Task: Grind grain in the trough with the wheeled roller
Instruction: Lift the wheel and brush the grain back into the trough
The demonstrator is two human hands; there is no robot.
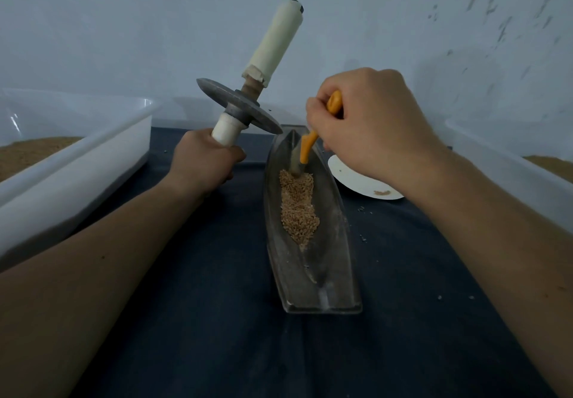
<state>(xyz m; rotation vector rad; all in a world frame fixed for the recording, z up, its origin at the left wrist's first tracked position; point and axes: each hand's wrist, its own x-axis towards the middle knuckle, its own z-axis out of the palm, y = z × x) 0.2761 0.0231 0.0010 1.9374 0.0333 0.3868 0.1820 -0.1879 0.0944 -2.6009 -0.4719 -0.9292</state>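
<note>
- Two hands are at work: our left hand [206, 157] clenches the lower handle of the wheeled roller [245, 104], held clear of the bench [201, 320], axle tilted up and away, its wheel hanging just left of the far tip of the trough [310, 269].
- Our right hand [369, 118] grips an orange-handled brush [307, 146], bristles down at the far end of the grain [297, 205].
- We see the trough lying just right of centre, its long axis running away from us, grain heaped along its channel.
- We judge the roller must swing right and down, axle across that axis; the brush stands in its way.
- Flanking the bench, the left tub [77, 165] and right tub [511, 180]; a white plate [356, 180] sits just right of the trough.
</note>
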